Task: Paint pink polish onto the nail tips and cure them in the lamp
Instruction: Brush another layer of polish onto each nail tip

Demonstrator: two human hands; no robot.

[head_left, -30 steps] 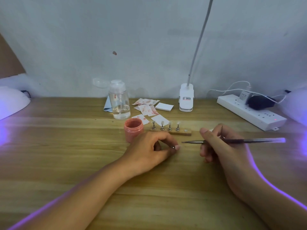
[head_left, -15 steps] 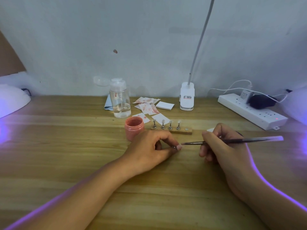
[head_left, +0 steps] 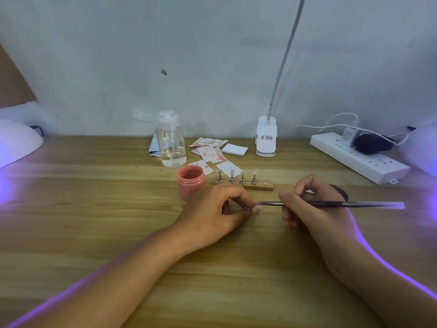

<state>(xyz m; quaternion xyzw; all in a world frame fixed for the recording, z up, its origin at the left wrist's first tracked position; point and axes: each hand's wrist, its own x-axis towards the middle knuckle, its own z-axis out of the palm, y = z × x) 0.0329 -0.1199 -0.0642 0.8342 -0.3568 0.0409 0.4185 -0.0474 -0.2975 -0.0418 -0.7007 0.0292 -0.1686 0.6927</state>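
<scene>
My left hand (head_left: 212, 209) rests on the wooden table and pinches a small metal nail-tip stand (head_left: 251, 209) between thumb and forefinger. My right hand (head_left: 312, 207) grips a thin dark brush (head_left: 331, 204), held level, with its bristle end touching the nail tip on that stand. Behind my left hand stands an open pink polish jar (head_left: 191, 182). A wooden holder bar (head_left: 246, 185) beside the jar carries several more nail tips on metal stands. A curing lamp (head_left: 16, 143) glows purple at the far left, and part of another one (head_left: 421, 150) shows at the far right.
A clear pump bottle (head_left: 170, 145), stained paper wipes (head_left: 210, 152) and a white pad (head_left: 235, 149) lie behind the jar. A clip lamp base (head_left: 266, 137) stands by the wall. A white power strip (head_left: 359, 157) with plugs runs along the back right.
The brush tip has moved left onto the nail tip pinched in my left hand. Both hands have otherwise stayed in place.
</scene>
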